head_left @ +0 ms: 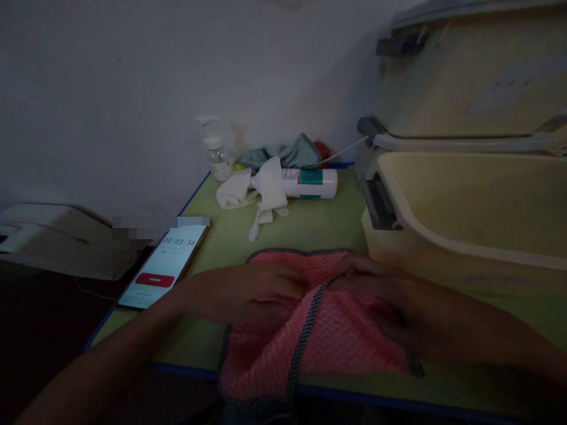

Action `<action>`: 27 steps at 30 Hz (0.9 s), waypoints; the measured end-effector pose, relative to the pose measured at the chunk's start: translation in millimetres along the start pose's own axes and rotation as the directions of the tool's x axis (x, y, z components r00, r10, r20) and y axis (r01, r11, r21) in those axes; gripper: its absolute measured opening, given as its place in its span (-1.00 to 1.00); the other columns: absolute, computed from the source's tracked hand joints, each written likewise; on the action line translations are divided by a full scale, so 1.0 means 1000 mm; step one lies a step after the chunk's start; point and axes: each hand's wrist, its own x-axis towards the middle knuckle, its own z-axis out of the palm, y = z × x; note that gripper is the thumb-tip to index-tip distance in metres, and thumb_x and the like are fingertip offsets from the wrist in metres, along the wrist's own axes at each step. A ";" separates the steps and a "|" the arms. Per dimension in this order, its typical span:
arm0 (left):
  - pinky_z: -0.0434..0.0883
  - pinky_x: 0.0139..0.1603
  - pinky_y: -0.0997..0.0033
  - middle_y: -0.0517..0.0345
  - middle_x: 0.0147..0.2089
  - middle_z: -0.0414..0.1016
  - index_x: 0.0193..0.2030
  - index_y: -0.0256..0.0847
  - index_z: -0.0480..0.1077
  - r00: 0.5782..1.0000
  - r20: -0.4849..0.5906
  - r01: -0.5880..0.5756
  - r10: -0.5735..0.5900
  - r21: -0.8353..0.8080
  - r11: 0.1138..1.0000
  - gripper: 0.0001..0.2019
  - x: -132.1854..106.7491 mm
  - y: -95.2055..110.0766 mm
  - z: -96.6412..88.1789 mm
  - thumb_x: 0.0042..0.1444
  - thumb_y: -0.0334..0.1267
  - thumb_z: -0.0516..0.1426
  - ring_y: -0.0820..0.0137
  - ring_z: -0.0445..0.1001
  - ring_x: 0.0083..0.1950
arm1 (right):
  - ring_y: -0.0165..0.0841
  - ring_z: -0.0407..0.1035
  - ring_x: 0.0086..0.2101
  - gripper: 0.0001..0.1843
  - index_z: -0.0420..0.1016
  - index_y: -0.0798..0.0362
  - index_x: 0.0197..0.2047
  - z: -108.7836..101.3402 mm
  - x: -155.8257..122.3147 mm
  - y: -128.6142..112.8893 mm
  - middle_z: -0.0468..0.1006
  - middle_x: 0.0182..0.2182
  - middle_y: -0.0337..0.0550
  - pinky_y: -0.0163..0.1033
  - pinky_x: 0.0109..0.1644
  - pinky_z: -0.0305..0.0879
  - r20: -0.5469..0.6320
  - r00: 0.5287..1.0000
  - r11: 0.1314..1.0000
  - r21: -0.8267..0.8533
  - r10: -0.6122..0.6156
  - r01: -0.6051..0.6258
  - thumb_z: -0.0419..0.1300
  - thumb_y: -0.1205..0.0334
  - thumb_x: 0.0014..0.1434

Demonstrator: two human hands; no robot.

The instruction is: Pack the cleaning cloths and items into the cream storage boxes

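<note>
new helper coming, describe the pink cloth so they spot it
On the green tabletop, in front, find the left hand and right hand. Both touch the pink cloth, checker-edged, its colour unlike the grey-green cloth by the wall.

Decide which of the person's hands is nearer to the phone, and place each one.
Left. The left hand is on the pink cloth, to the right of the phone; the right hand is also at the cloth, but farther right.
</note>
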 end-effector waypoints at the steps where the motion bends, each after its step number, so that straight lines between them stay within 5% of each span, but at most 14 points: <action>1: 0.27 0.08 0.44 0.12 0.00 0.45 0.03 -0.15 0.35 1.000 -0.007 0.001 -0.002 -0.072 0.997 -0.73 0.000 -0.001 -0.002 0.23 -0.29 -0.02 0.42 0.37 0.04 | -0.39 0.18 0.08 -0.55 0.32 -0.05 0.09 0.001 0.001 0.001 0.32 0.05 -0.14 -0.25 0.15 0.16 -0.009 1.000 1.000 -0.012 -0.010 0.010 0.02 0.45 0.15; 5: 0.26 0.06 0.38 0.03 0.04 0.33 0.17 -0.15 0.19 0.994 -0.102 0.033 -0.045 -0.115 0.993 -0.62 0.003 -0.005 0.002 0.22 -0.20 0.01 0.36 0.31 0.05 | -0.34 0.19 0.07 -0.54 0.21 0.00 0.18 0.015 0.006 0.010 0.28 0.08 -0.04 -0.16 0.15 0.18 -0.104 0.994 0.994 -0.109 -0.016 0.005 -0.03 0.41 0.22; 12: 0.29 -0.12 0.43 0.09 -0.18 0.27 -0.32 -0.22 0.41 0.999 0.038 0.021 -0.026 0.138 0.990 -0.72 0.006 -0.005 0.016 0.07 -0.02 0.13 0.36 0.29 -0.15 | -0.24 0.21 0.05 -0.53 0.28 0.10 0.09 0.029 0.005 0.022 0.31 0.05 0.03 -0.04 0.13 0.20 -0.143 0.989 0.958 -0.287 -0.042 0.000 0.03 0.51 0.10; 20: 0.28 -0.18 0.44 0.14 -0.29 0.35 -0.49 -0.22 0.34 0.990 -0.003 0.136 -0.138 0.198 0.971 -0.64 0.003 -0.002 0.002 0.04 0.06 0.11 0.39 0.31 -0.26 | -0.30 0.30 -0.01 -0.55 0.34 0.09 -0.01 0.022 0.002 0.017 0.38 -0.01 -0.01 -0.14 0.05 0.29 -0.149 0.988 0.921 -0.389 -0.026 -0.035 0.00 0.61 0.06; 27: 0.26 -0.30 0.44 0.15 -0.43 0.30 -0.50 -0.25 0.29 0.978 -0.080 0.200 -0.194 0.072 0.977 -0.44 -0.004 -0.012 -0.010 0.20 0.15 -0.25 0.43 0.30 -0.38 | -0.33 0.38 -0.10 -0.60 0.36 0.09 -0.02 0.034 0.000 0.031 0.43 -0.05 -0.04 -0.17 -0.02 0.37 -0.213 0.976 0.851 -0.521 -0.048 -0.072 -0.03 0.57 0.12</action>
